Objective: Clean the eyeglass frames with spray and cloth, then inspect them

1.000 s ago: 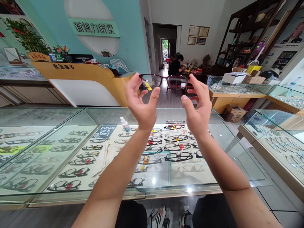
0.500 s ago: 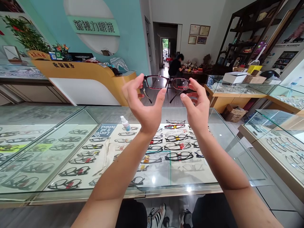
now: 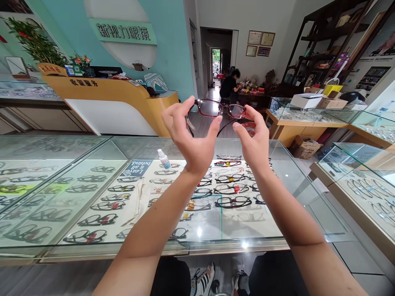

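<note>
A pair of dark red-rimmed eyeglasses [image 3: 210, 108] is held up above the glass counter, lenses facing away and temples pointing back toward me. My left hand [image 3: 195, 137] grips the left end of the frame by the hinge, its thumb raised near the lower rim. At the other end, the fingers of my right hand [image 3: 253, 135] pinch the right hinge area. Small red lettering shows on the right lens. Below my hands, a white spray bottle [image 3: 164, 159] stands on the counter top, left of my left wrist.
Under the glass of the display case [image 3: 197, 246] lie rows of eyeglasses [image 3: 233, 201] and a blue printed card [image 3: 137, 168]. A wooden cashier desk [image 3: 123, 88] stands beyond at left. Another glass case [image 3: 364, 176] is at right. A person [image 3: 228, 86] sits far back.
The eyeglasses have turned slightly, their left end coming nearer to me and their right lens looking narrower. My left hand has shifted a little right; my right hand slightly left.
</note>
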`<state>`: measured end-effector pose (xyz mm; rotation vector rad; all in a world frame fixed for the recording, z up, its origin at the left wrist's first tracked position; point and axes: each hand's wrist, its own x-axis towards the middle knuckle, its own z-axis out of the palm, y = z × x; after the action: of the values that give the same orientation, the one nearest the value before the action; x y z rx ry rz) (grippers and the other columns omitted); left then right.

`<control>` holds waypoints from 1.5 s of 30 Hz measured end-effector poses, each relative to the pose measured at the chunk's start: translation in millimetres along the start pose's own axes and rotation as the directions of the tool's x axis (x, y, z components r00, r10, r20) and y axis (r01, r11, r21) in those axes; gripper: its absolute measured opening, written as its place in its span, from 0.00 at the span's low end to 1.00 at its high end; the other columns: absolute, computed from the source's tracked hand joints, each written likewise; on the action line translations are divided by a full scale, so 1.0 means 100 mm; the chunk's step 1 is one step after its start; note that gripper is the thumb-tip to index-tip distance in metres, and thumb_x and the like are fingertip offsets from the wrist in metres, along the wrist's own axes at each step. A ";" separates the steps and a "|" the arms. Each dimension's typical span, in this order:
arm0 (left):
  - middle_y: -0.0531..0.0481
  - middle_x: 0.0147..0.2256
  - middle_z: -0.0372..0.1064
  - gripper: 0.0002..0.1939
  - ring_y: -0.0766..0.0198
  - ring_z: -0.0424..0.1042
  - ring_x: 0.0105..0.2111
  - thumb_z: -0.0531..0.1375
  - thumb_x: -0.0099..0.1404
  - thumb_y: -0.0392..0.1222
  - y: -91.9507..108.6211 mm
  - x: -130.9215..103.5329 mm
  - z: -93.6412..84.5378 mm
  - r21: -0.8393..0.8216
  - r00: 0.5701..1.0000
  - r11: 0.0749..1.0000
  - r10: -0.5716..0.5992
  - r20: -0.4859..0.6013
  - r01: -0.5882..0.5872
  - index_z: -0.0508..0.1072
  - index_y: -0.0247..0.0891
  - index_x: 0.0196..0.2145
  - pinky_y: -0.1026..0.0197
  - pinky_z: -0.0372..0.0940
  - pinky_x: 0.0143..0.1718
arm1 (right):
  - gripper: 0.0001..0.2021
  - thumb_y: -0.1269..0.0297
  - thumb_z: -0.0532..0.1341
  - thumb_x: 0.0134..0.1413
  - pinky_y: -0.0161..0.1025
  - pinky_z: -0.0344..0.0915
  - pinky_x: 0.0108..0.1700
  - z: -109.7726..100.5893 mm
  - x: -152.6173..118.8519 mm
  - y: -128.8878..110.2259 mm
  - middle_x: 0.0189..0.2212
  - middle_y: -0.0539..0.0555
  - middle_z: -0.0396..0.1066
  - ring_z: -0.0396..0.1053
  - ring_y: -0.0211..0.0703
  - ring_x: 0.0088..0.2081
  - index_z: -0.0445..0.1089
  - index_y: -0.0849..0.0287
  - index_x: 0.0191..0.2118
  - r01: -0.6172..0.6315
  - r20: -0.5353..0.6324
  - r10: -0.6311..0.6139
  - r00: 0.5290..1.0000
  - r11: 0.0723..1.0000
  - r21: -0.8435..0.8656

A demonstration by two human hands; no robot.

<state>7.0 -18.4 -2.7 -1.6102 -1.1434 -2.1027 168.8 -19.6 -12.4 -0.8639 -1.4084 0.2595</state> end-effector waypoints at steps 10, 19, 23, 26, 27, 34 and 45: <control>0.38 0.63 0.68 0.33 0.41 0.65 0.67 0.69 0.69 0.59 -0.01 0.00 0.00 -0.020 0.998 0.999 -0.038 0.050 0.039 0.67 0.47 0.66 0.38 0.67 0.65 | 0.29 0.51 0.67 0.66 0.57 0.77 0.56 0.01 0.00 0.04 0.63 0.59 0.72 0.76 0.52 0.52 0.68 0.45 0.69 0.025 -0.011 -0.025 1.000 0.999 -0.027; 0.41 0.61 0.71 0.33 0.45 0.73 0.63 0.69 0.69 0.64 -0.16 0.08 0.07 -0.032 0.994 0.996 -0.078 0.079 0.080 0.69 0.50 0.64 0.42 0.73 0.58 | 0.31 0.46 0.64 0.69 0.65 0.75 0.61 -0.03 0.04 0.05 0.63 0.59 0.71 0.70 0.59 0.63 0.63 0.39 0.73 0.136 -0.024 -0.139 0.990 0.985 -0.107; 0.43 0.59 0.74 0.37 0.47 0.75 0.60 0.70 0.66 0.70 -0.27 0.13 0.09 -0.112 0.985 0.987 -0.096 0.140 0.112 0.69 0.49 0.63 0.43 0.74 0.53 | 0.31 0.46 0.62 0.71 0.67 0.73 0.64 -0.05 0.04 0.00 0.63 0.59 0.69 0.68 0.60 0.65 0.61 0.37 0.75 0.130 -0.018 -0.134 0.991 0.981 -0.141; 0.44 0.59 0.75 0.40 0.48 0.76 0.59 0.70 0.64 0.74 -0.33 0.13 0.10 -0.149 0.982 0.981 -0.103 0.161 0.127 0.69 0.46 0.63 0.43 0.72 0.53 | 0.32 0.46 0.62 0.72 0.67 0.73 0.65 -0.05 0.03 -0.02 0.64 0.58 0.67 0.68 0.61 0.66 0.58 0.34 0.77 0.134 -0.012 -0.139 0.990 0.976 -0.174; 0.43 0.59 0.75 0.42 0.48 0.76 0.58 0.69 0.64 0.75 -0.36 0.12 0.11 -0.158 0.982 0.979 -0.102 0.160 0.128 0.69 0.45 0.63 0.44 0.72 0.52 | 0.33 0.45 0.62 0.72 0.67 0.73 0.65 -0.05 0.03 -0.02 0.64 0.58 0.66 0.68 0.61 0.66 0.57 0.33 0.78 0.135 -0.013 -0.139 0.990 0.974 -0.183; 0.43 0.58 0.75 0.48 0.55 0.76 0.55 0.70 0.61 0.76 -0.48 0.10 0.19 -0.166 0.977 0.974 -0.127 0.174 0.157 0.67 0.40 0.65 0.52 0.70 0.49 | 0.32 0.46 0.61 0.73 0.67 0.74 0.65 -0.06 0.04 -0.03 0.63 0.59 0.64 0.68 0.61 0.67 0.56 0.32 0.78 0.181 -0.031 -0.191 0.981 0.964 -0.193; 0.44 0.59 0.73 0.48 0.55 0.77 0.55 0.68 0.62 0.78 -0.56 0.10 0.22 -0.190 0.977 0.971 -0.110 0.181 0.145 0.66 0.42 0.65 0.53 0.69 0.49 | 0.31 0.46 0.60 0.74 0.66 0.74 0.66 -0.07 0.06 -0.01 0.65 0.59 0.63 0.64 0.63 0.72 0.56 0.34 0.77 0.187 -0.017 -0.193 0.981 0.968 -0.170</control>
<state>-16.2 36.2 -16.0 -1.8856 -1.1443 -2.2636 176.1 -19.1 -6.5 -0.8584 -1.4854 -0.0203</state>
